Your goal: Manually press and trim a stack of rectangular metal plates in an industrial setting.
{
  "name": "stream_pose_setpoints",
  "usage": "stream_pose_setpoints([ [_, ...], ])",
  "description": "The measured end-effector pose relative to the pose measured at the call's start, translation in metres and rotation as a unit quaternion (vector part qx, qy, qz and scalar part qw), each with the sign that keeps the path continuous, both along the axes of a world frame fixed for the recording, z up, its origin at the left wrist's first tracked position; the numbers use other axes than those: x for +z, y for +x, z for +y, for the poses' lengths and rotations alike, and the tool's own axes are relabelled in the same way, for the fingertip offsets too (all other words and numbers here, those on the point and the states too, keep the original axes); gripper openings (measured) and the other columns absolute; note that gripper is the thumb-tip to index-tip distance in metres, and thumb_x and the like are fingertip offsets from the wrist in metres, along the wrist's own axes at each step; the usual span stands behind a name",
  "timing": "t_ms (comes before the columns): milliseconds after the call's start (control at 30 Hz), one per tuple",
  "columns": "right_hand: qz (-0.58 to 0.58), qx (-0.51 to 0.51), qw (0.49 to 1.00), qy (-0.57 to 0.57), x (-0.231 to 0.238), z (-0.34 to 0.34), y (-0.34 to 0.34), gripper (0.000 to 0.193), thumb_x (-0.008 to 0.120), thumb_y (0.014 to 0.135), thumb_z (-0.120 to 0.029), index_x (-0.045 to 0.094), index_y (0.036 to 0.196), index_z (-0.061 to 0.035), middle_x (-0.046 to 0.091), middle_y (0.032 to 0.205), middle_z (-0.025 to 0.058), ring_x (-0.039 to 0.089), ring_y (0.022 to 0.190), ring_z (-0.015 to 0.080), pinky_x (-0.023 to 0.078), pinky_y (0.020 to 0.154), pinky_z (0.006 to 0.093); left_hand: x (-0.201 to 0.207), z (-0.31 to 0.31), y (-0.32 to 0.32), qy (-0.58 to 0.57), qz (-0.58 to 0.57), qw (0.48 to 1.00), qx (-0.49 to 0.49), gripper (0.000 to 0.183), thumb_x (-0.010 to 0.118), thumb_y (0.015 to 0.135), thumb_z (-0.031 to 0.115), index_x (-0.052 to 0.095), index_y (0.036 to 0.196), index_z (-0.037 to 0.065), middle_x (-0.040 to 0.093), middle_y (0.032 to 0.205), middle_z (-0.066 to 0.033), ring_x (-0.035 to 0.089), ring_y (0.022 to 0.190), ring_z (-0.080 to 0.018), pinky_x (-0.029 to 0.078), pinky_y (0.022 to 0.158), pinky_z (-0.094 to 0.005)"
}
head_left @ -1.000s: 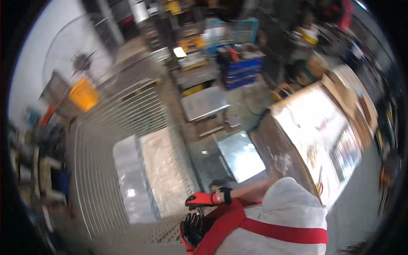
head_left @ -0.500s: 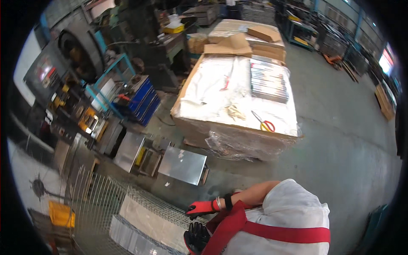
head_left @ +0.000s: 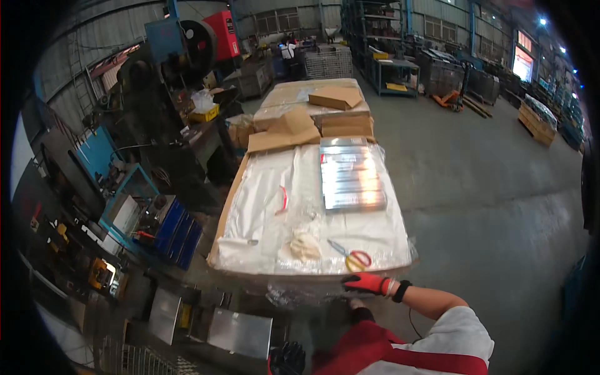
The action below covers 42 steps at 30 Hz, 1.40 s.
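My right hand (head_left: pixel 367 283), in a red and black glove, reaches to the near edge of a large wrapped carton (head_left: pixel 275 272). Its fingers are stretched out to the left with nothing visible in them. Just beyond it, scissors (head_left: pixel 353 257) with red and yellow handles lie on the white sheet. My left hand (head_left: pixel 287 359), in a black glove, hangs low at the bottom edge, fingers apart and holding nothing visible. On the sheet are a stack of shiny metal pieces (head_left: pixel 353 181), a crumpled cream cloth (head_left: pixel 305 245) and a red-handled tool (head_left: pixel 284 199).
Flat metal plates (head_left: pixel 239 331) on low stands and a wire basket (head_left: pixel 140 357) are at lower left. A blue drawer cabinet (head_left: pixel 178 231) and dark machinery line the left. Cardboard flaps (head_left: pixel 287 129) rise behind the sheet. A pallet jack (head_left: pixel 453 99) stands far right.
My view has swung up and left, away from the wire basket toward the carton. My right hand has moved from over the basket to the carton's near edge; my left is apart from it, lower.
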State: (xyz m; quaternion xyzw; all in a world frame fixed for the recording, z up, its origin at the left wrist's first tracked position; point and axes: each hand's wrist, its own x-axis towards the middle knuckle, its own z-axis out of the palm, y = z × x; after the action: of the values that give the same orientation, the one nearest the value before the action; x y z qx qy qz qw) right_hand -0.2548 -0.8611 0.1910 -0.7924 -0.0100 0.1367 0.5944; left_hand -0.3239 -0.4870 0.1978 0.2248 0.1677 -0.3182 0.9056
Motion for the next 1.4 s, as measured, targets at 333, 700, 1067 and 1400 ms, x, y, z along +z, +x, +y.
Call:
stream_pose_setpoints([
  [333, 0.07, -0.225, 0.953, -0.192, -0.117, -0.29, 0.19, 0.062, 0.062, 0.069, -0.042, 0.048, 0.112, -0.0004, 0.059, 0.094, 0.0154, 0.057, 0.089, 0.0248, 0.043, 0.078, 0.0345, 0.031, -0.129, 0.12, 0.009, 0.033, 0.999, -0.029, 0.053, 0.031, 0.089, 0.04, 0.036, 0.125, 0.002, 0.039, 0.126, -0.0172, 0.036, 0.119, -0.0305, 0.028, 0.101, -0.0427],
  [700, 0.187, -0.165, 0.775, -0.581, -0.118, -0.258, 0.263, 0.111, 0.07, 0.055, -0.048, 0.004, 0.138, -0.0144, 0.008, 0.143, 0.0114, 0.009, 0.131, 0.0334, 0.009, 0.101, 0.0551, 0.02, -0.135, 0.156, 0.232, 0.151, 0.961, 0.005, 0.053, 0.025, 0.092, 0.039, 0.032, 0.128, 0.0, 0.036, 0.131, -0.0171, 0.036, 0.121, -0.0282, 0.028, 0.102, -0.0401],
  [1067, -0.024, -0.124, 0.814, -0.568, -0.085, -0.25, 0.238, 0.1, 0.072, 0.054, -0.044, 0.023, 0.132, -0.0041, 0.04, 0.12, 0.017, 0.031, 0.119, 0.0317, 0.016, 0.1, 0.0514, 0.034, -0.204, 0.208, 0.249, -0.001, 0.966, -0.071, 0.043, 0.031, 0.093, 0.029, 0.037, 0.123, -0.002, 0.045, 0.122, -0.0167, 0.044, 0.114, -0.0257, 0.034, 0.099, -0.0372],
  [1400, -0.046, -0.085, 0.724, -0.683, -0.123, -0.274, 0.278, 0.112, 0.075, 0.044, -0.044, 0.02, 0.132, -0.0046, 0.038, 0.116, 0.0181, 0.037, 0.108, 0.0332, 0.026, 0.092, 0.0494, 0.035, -0.23, 0.227, 0.365, -0.115, 0.919, -0.094, 0.037, 0.033, 0.093, 0.019, 0.037, 0.122, -0.003, 0.048, 0.118, -0.0142, 0.05, 0.107, -0.0209, 0.041, 0.091, -0.0313],
])
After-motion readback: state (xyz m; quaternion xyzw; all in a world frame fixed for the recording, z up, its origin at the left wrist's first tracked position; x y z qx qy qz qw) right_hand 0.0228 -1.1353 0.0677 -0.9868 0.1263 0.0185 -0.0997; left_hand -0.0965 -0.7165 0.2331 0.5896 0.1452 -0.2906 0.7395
